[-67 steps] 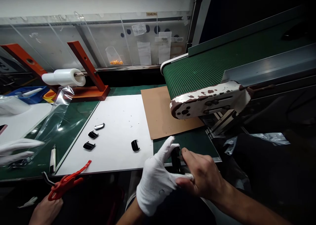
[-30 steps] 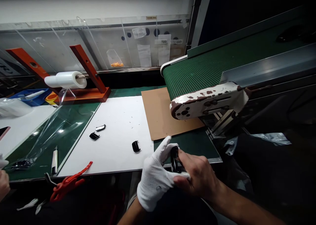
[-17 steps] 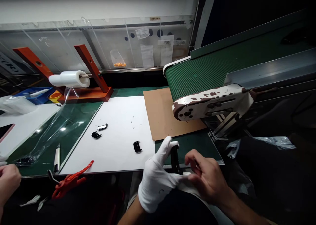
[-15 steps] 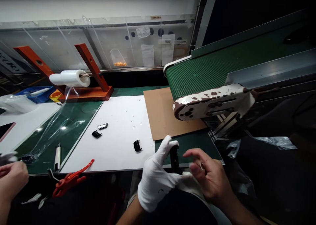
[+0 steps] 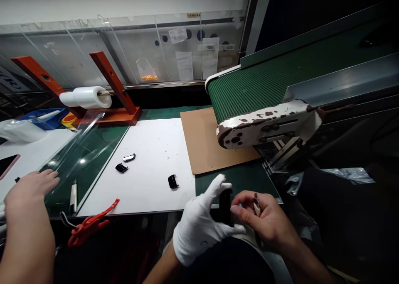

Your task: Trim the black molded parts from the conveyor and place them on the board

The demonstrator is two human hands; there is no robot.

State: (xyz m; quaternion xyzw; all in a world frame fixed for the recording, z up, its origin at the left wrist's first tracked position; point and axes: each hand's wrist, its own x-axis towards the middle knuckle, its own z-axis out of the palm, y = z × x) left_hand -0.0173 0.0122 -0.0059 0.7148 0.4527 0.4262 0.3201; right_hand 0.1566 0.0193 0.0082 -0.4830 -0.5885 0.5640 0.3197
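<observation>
My left hand, in a white glove, grips a glossy black plastic part upright between thumb and fingers, above the table's front edge. My bare right hand is closed, with thumb and forefinger pinched at the right side of that part. A small metallic and beige item shows among its fingers; its kind is unclear. On the white sheet lie a similar black part and, further left, two more small parts, one black and one with a pale face.
At left, a co-worker's hand lies over clear film drawn from a roll on an orange stand. A cutter and a red-handled tool are near the front edge. A green conveyor overhangs cardboard at right.
My right hand has come in against the black part, its fingers closing. The black part has turned slightly in my left hand. The co-worker's hand has moved up and forward over the film.
</observation>
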